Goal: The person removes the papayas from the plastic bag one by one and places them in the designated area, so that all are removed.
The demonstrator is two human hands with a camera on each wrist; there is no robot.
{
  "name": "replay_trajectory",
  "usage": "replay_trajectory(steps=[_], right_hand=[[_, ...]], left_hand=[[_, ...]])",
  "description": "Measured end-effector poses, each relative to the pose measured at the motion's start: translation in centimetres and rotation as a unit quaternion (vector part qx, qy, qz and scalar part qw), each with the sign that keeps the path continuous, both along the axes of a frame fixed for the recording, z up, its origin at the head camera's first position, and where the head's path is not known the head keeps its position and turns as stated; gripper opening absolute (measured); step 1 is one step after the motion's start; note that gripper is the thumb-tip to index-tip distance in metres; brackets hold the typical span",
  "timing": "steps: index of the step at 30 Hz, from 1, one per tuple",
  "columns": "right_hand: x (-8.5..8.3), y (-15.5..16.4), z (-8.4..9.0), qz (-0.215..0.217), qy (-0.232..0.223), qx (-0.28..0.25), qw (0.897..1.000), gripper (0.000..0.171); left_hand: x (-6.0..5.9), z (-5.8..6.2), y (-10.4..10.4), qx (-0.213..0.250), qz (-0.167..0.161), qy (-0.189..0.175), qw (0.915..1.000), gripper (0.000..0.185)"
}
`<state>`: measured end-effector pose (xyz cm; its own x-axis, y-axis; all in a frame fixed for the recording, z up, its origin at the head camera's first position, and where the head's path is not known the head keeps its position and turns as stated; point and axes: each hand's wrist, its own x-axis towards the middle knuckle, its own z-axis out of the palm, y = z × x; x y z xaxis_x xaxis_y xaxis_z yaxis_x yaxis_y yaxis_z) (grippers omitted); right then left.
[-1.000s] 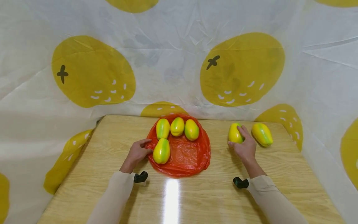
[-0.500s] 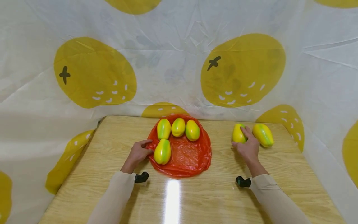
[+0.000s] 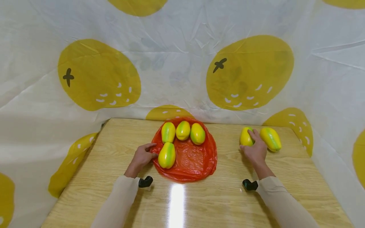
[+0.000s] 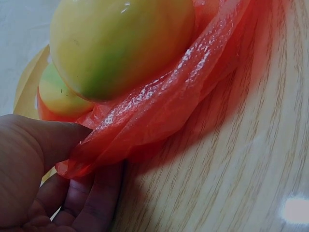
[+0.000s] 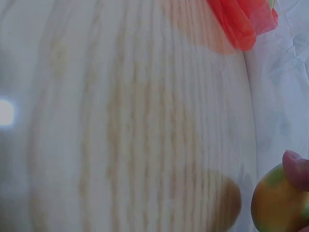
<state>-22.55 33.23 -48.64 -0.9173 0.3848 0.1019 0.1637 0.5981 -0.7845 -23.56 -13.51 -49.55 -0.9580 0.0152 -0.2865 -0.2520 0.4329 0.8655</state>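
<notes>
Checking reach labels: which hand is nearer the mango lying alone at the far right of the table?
Right. The right hand grips the neighbouring mango, just left of the far-right mango. The left hand pinches the red bag's edge, across the table.

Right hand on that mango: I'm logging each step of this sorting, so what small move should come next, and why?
Probably lift the gripped mango toward the red plastic bag. The right hand already curls round it, four mangoes lie on the bag, and the left hand pinches the bag's edge, steadying it. A second mango waits alongside.
</notes>
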Motion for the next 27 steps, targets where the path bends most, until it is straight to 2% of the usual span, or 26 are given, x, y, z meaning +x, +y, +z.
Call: replay_trajectory(steps=[21, 27], right_hand=[[-0.8, 0.8, -0.2, 0.0, -0.003, 0.003, 1.0, 0.083], [-1.2, 1.1, -0.4, -0.012, -0.007, -0.006, 1.0, 0.085]], left_hand=[[0.3, 0.3, 0.1, -0.008, 0.005, -0.008, 0.9999, 0.058], [0.3, 0.2, 0.2, 0.009, 0.005, 0.0, 1.0, 0.057]])
